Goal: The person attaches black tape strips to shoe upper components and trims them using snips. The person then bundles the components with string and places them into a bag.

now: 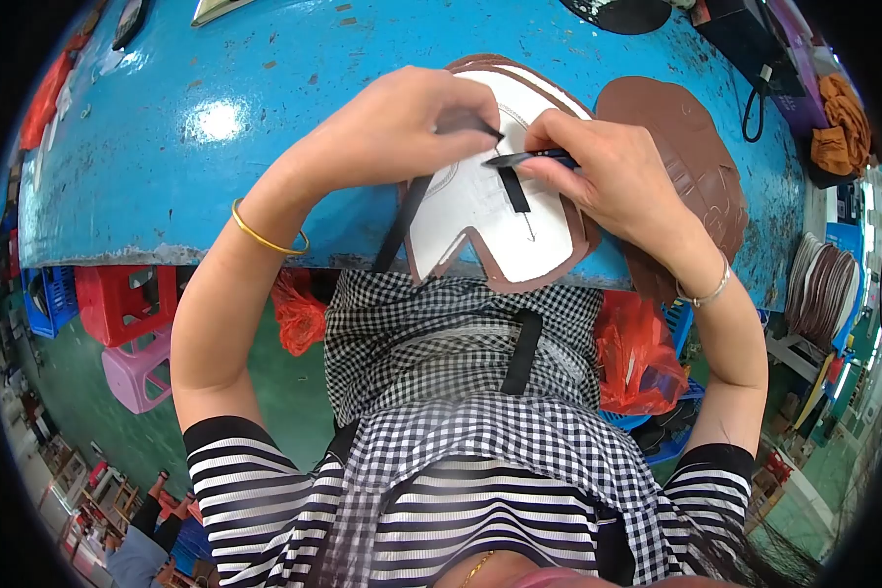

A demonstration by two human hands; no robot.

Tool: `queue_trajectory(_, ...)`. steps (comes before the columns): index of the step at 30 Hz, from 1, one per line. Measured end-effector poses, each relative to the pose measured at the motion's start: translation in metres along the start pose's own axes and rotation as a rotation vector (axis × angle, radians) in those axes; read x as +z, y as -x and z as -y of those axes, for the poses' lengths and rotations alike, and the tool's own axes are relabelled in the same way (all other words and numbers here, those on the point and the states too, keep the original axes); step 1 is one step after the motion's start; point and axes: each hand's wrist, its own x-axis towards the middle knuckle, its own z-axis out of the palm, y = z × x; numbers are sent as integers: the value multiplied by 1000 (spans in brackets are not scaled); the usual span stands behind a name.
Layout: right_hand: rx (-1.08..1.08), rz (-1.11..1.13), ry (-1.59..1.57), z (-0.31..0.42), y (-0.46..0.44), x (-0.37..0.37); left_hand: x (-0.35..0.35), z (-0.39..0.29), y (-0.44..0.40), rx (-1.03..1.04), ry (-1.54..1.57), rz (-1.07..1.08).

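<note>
A brown piece with a white panel [534, 245] on top lies at the table's near edge, with a notch cut into its near side. My left hand [412, 127] is closed above its left part, pinching a black strap [468, 124] between thumb and fingers. A long black strip [402, 227] hangs below that hand over the table edge; whether it is the same strap is hidden. My right hand [608, 171] grips a slim black pointed tool [519, 157], its tip near my left fingertips. Beneath the tip, a short black strip [514, 191] lies on the white panel.
Several brown pieces [671, 137] lie stacked to the right on the blue table [294, 88]. A dark box [740, 44] with a cord loop and an orange cloth [841, 122] are at the far right. Red plastic bags [637, 353] hang below the table edge.
</note>
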Motion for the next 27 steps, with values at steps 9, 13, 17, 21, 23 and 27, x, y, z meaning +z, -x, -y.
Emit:
queue_trajectory(9, -122, -7, 402, 65, 23, 28, -61, -22, 20, -174, 859, -427)
queue_trajectory(13, -84, -33, 385, 61, 19, 28, -62, -59, 12, -174, 602, -598)
queue_trajectory(17, 232, -299, -502, 16, 9, 12, -54, -56, 9, -115, 280, -416)
queue_trajectory(21, 524, -756, -1024, 1, 52, -40, -34, -50, 0, -70, 364, -79)
queue_trajectory(23, 728, -904, -916, -14, 79, -58, -22, -51, -8, -132, 357, 11)
queue_trajectory(27, 704, -661, -768, -85, 144, -99, -3, -44, -25, -179, 71, 203)
